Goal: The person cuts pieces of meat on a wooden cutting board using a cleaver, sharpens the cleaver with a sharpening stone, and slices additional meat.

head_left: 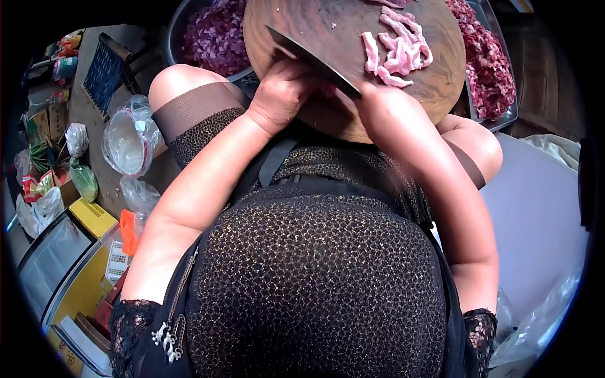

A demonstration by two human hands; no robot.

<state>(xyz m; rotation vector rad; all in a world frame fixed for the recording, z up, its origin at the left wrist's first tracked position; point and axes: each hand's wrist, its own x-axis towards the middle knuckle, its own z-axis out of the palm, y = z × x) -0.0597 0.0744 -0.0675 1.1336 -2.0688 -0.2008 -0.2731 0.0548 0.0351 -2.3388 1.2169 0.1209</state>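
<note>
A round wooden chopping board (441, 82) lies across the lap. My right hand (387, 107) is closed on the handle of a cleaver (315, 62), whose dark blade slants up to the left over the board. My left hand (283, 91) is curled at the board's near left side, beside the blade. Its fingers press on a piece of meat (325, 91), mostly hidden by the blade and the hands. Beyond the cleaver, several pale pink meat strips (403, 50) lie in a loose pile on the board.
A metal bowl (171, 47) of chopped purplish-red pieces stands left of the board. To the right is a metal tray (507, 69) holding chopped red meat. A plastic-lined bucket (128, 140) and a blue woven stool (104, 75) stand on the floor at left, near several bags.
</note>
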